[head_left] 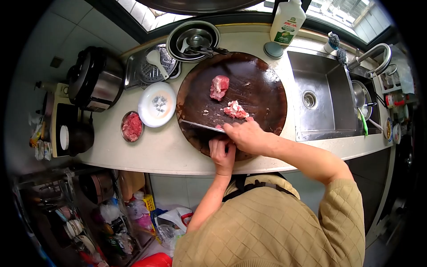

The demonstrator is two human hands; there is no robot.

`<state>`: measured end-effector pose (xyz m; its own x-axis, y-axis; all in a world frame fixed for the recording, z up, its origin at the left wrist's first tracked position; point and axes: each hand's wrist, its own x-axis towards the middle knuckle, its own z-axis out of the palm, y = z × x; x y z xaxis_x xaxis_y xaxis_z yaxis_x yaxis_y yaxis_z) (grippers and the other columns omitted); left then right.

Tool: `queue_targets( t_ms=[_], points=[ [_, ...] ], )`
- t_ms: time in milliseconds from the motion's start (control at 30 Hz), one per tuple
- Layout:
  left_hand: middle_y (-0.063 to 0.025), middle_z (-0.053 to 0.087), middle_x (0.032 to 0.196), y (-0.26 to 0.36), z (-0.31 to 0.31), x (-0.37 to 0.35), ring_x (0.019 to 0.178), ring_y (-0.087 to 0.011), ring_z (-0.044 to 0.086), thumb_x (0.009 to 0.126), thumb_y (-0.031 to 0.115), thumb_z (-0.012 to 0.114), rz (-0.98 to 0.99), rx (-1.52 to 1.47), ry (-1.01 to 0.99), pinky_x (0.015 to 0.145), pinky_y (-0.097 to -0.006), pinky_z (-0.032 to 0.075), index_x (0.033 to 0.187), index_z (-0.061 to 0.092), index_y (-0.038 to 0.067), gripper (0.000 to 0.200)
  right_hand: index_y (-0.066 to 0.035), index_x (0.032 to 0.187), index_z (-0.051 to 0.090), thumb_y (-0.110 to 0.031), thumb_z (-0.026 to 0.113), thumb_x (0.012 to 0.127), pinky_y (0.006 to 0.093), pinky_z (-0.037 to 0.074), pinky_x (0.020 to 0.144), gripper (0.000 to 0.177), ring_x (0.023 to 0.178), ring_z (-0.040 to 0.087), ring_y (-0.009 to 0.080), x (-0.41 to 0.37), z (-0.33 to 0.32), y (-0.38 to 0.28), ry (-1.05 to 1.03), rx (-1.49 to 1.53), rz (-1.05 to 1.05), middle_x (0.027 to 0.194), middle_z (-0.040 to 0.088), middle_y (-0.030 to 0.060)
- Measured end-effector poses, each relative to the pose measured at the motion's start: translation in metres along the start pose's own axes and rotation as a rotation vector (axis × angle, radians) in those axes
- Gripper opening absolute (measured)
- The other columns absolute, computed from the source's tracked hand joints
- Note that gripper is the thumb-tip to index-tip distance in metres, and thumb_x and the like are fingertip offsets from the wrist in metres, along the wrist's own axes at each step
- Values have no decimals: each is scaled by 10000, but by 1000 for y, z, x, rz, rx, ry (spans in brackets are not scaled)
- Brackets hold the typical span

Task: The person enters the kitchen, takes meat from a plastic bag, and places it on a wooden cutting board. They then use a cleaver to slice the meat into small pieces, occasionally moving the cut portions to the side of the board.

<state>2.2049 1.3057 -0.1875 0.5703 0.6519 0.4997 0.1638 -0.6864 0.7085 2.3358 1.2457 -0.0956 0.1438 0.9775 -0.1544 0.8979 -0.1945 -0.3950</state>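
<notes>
"What does the right hand (247,135) do?"

"It grasps a knife (200,126), the blade reaching toward the left edge of the round board (264,86)."

"And the left hand (222,153)?"

"Its fingers curl at the board's near edge; I cannot tell whether they grasp anything."

"Where is the meat?"

"A red lump (219,87) lies on the far side of centre, a chopped pile (235,110) near the middle. Beyond the left edge, mince (132,127) fills a small bowl (122,130) beside a plate (147,109)."
</notes>
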Motion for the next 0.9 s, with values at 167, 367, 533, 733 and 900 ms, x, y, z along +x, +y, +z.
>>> queue_targets(
  t_ms=[167,367,533,733,900],
  points=[
    [-108,638,904,4,-1,2,840,-286,600,748,-55,665,-32,-46,63,761,-373,497,837,602,19,133,-33,980,528,-81,641,777,429,519,581,237,714,683,329,-44,-16,36,-4,28,184,821,683,149],
    [-108,637,872,16,18,23,815,-268,603,770,-39,658,-144,-95,23,746,-366,495,883,637,20,129,-51,993,536,-137,596,861,437,504,530,169,630,656,332,-51,-7,34,230,9,222,759,657,136],
    [-121,613,877,15,11,13,812,-275,594,776,-34,649,-102,-10,-58,703,-372,495,903,656,16,137,-30,975,516,-127,595,853,438,496,511,175,616,648,328,-70,-6,16,215,84,202,740,638,136],
    [-103,617,895,15,16,7,807,-313,572,708,-40,668,-36,29,-54,717,-399,492,831,627,46,155,-8,919,495,-3,566,741,444,489,498,191,607,644,335,-83,-4,15,113,97,132,712,623,164],
    [-104,623,912,13,18,5,814,-310,575,702,-49,660,19,48,-40,723,-401,494,849,625,47,180,2,922,502,-19,583,745,449,495,498,196,606,653,335,-53,-1,22,66,95,84,667,637,159]
  ],
)
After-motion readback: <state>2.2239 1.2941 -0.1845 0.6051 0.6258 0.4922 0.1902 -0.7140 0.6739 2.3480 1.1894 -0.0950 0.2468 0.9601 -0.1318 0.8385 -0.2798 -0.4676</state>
